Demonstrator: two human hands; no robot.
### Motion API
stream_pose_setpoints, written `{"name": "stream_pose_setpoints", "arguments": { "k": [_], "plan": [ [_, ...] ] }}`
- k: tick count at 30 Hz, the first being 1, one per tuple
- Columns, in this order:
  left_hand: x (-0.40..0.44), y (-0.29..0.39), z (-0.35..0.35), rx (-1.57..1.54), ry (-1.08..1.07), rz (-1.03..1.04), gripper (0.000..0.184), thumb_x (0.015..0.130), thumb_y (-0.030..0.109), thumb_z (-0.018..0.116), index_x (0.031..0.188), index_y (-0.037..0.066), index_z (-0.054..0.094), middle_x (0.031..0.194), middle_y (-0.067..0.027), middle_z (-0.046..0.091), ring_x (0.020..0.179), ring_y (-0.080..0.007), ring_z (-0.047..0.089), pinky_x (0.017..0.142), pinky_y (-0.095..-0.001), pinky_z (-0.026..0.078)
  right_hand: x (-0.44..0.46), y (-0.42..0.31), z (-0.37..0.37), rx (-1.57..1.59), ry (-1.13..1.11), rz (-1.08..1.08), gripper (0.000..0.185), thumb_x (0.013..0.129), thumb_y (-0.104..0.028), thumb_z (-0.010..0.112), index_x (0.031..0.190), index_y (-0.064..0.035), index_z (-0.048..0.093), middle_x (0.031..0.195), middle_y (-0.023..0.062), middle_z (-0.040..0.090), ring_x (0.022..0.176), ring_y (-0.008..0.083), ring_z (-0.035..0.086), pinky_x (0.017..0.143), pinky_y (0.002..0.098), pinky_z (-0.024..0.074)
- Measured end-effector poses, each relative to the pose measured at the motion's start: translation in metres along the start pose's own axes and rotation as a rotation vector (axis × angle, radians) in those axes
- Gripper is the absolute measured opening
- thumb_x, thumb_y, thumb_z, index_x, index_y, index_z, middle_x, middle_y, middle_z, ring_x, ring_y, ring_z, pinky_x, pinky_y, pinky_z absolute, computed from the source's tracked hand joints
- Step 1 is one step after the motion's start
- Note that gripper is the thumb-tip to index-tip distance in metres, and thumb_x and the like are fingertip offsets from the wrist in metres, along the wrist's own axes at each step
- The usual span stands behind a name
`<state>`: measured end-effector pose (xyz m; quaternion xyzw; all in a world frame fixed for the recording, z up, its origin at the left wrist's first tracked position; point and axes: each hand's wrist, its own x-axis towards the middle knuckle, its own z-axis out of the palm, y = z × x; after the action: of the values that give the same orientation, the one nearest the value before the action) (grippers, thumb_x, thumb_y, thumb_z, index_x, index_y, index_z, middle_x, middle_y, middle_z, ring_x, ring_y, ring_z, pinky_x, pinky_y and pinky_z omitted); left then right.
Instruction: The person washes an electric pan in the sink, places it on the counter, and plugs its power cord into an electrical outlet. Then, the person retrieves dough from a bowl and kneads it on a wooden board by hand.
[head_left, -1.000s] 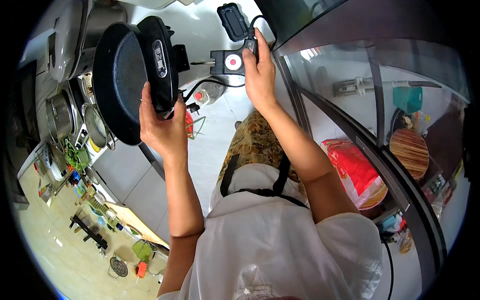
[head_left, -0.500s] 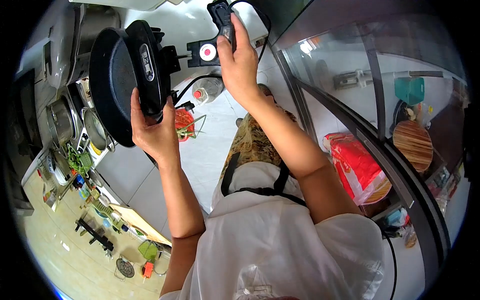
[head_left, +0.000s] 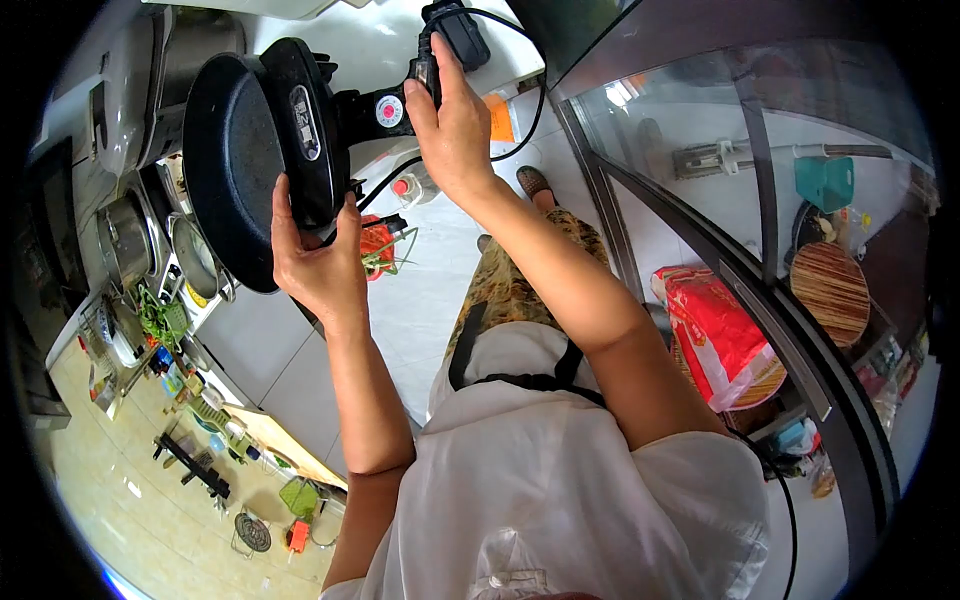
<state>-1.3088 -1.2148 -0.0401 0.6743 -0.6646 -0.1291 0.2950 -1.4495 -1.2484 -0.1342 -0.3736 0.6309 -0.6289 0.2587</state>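
Observation:
A black electric pan [head_left: 235, 170], tilted on its side, is held by my left hand [head_left: 320, 260], whose fingers and thumb grip the lower end of its black base. My right hand [head_left: 455, 140] is closed on a black plug connector [head_left: 389, 111] with a round white and red dial. The connector's front end meets the socket on the pan's side, and its metal probe is out of sight. A black cord loops from the connector past my right wrist.
Pots [head_left: 125, 240] and a hob stand at the left. Below are a clear bottle [head_left: 415, 187] with a red cap and a red basket [head_left: 376, 248] with green stalks. A glass-doored cabinet and a red bag [head_left: 715, 335] are at the right. A white counter edge [head_left: 515, 60] is ahead.
My right hand has moved left with the connector. The connector's probe, visible before, has gone into the pan's side socket. My left hand and the pan have shifted only slightly.

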Motion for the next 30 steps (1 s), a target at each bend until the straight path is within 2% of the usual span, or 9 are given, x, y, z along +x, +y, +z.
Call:
{"name": "stream_pose_setpoints", "arguments": {
  "k": [3, 5, 7, 14, 20, 23, 26, 28, 30],
  "plan": [
    [-0.001, 0.005, -0.003, 0.080, -0.009, -0.007, 0.059, 0.072, 0.003, 0.078, 0.126, 0.000, 0.056, 0.087, -0.0022, 0.067, 0.069, -0.0029, 0.056, 0.065, -0.0172, 0.046, 0.000, -0.002, -0.001, 0.000, -0.014, -0.046, 0.055, 0.088, -0.014, 0.060, 0.136, 0.0033, 0.040, 0.115, 0.0272, 0.059, 0.096, 0.0398, 0.062, 0.081, 0.0417, 0.0500],
    [-0.001, -0.006, 0.002, 0.007, 0.039, 0.034, 0.060, 0.067, 0.007, 0.080, 0.123, 0.000, 0.059, 0.082, -0.0014, 0.062, 0.058, -0.0035, 0.043, 0.053, -0.0179, 0.038, 0.006, -0.001, 0.003, -0.014, -0.010, -0.085, 0.051, 0.089, -0.014, 0.059, 0.134, 0.0027, 0.042, 0.114, 0.0261, 0.060, 0.096, 0.0397, 0.062, 0.080, 0.0419, 0.0501],
    [-0.001, -0.008, 0.003, -0.008, 0.061, 0.052, 0.060, 0.065, 0.008, 0.081, 0.121, 0.000, 0.061, 0.080, -0.0012, 0.060, 0.053, -0.0038, 0.038, 0.048, -0.0183, 0.034, 0.011, 0.000, 0.006, -0.031, -0.007, -0.076, 0.048, 0.089, -0.015, 0.058, 0.132, 0.0020, 0.044, 0.112, 0.0251, 0.061, 0.096, 0.0397, 0.062, 0.080, 0.0422, 0.0501],
    [0.000, -0.008, 0.007, -0.053, 0.078, 0.059, 0.060, 0.064, 0.006, 0.081, 0.120, -0.001, 0.061, 0.086, -0.0040, 0.064, 0.056, -0.0040, 0.044, 0.051, -0.0177, 0.038, 0.013, 0.001, 0.007, -0.076, -0.004, 0.079, 0.044, 0.091, -0.017, 0.056, 0.131, -0.0010, 0.045, 0.107, 0.0245, 0.063, 0.093, 0.0401, 0.063, 0.080, 0.0437, 0.0507],
    [-0.003, -0.006, 0.012, -0.039, 0.035, 0.029, 0.060, 0.064, 0.006, 0.080, 0.120, 0.000, 0.061, 0.092, -0.0076, 0.066, 0.059, -0.0057, 0.049, 0.053, -0.0186, 0.042, 0.014, 0.002, 0.008, -0.106, 0.009, 0.051, 0.045, 0.092, -0.017, 0.055, 0.133, -0.0016, 0.043, 0.110, 0.0246, 0.062, 0.095, 0.0399, 0.063, 0.080, 0.0434, 0.0503],
    [-0.003, -0.004, 0.017, -0.005, 0.080, 0.092, 0.060, 0.064, 0.005, 0.080, 0.121, 0.001, 0.060, 0.093, -0.0092, 0.067, 0.061, -0.0079, 0.053, 0.056, -0.0211, 0.046, 0.011, 0.006, 0.004, -0.051, -0.022, 0.032, 0.046, 0.094, -0.020, 0.053, 0.134, -0.0012, 0.043, 0.113, 0.0216, 0.062, 0.099, 0.0344, 0.062, 0.087, 0.0369, 0.0464],
    [-0.004, -0.009, 0.021, -0.003, 0.094, 0.123, 0.061, 0.064, 0.005, 0.080, 0.122, 0.001, 0.059, 0.093, -0.0096, 0.067, 0.063, -0.0094, 0.056, 0.058, -0.0223, 0.048, 0.005, 0.016, 0.001, 0.028, -0.051, 0.109, 0.046, 0.094, -0.019, 0.052, 0.135, -0.0011, 0.042, 0.113, 0.0204, 0.062, 0.099, 0.0311, 0.062, 0.087, 0.0348, 0.0457],
    [-0.005, 0.001, 0.019, 0.004, 0.039, 0.060, 0.062, 0.065, 0.005, 0.079, 0.123, 0.001, 0.059, 0.093, -0.0099, 0.066, 0.065, -0.0107, 0.058, 0.059, -0.0230, 0.050, 0.003, 0.021, -0.001, 0.038, -0.053, 0.115, 0.047, 0.093, -0.018, 0.054, 0.135, -0.0023, 0.042, 0.116, 0.0226, 0.060, 0.102, 0.0365, 0.061, 0.086, 0.0387, 0.0472],
    [-0.006, 0.001, 0.023, 0.023, 0.032, 0.109, 0.061, 0.065, 0.005, 0.080, 0.123, 0.001, 0.058, 0.095, -0.0109, 0.066, 0.070, -0.0119, 0.062, 0.060, -0.0236, 0.052, 0.003, 0.023, -0.002, 0.045, -0.055, 0.135, 0.046, 0.093, -0.017, 0.054, 0.135, -0.0019, 0.042, 0.120, 0.0243, 0.058, 0.106, 0.0388, 0.059, 0.088, 0.0403, 0.0469]
  ]
}}
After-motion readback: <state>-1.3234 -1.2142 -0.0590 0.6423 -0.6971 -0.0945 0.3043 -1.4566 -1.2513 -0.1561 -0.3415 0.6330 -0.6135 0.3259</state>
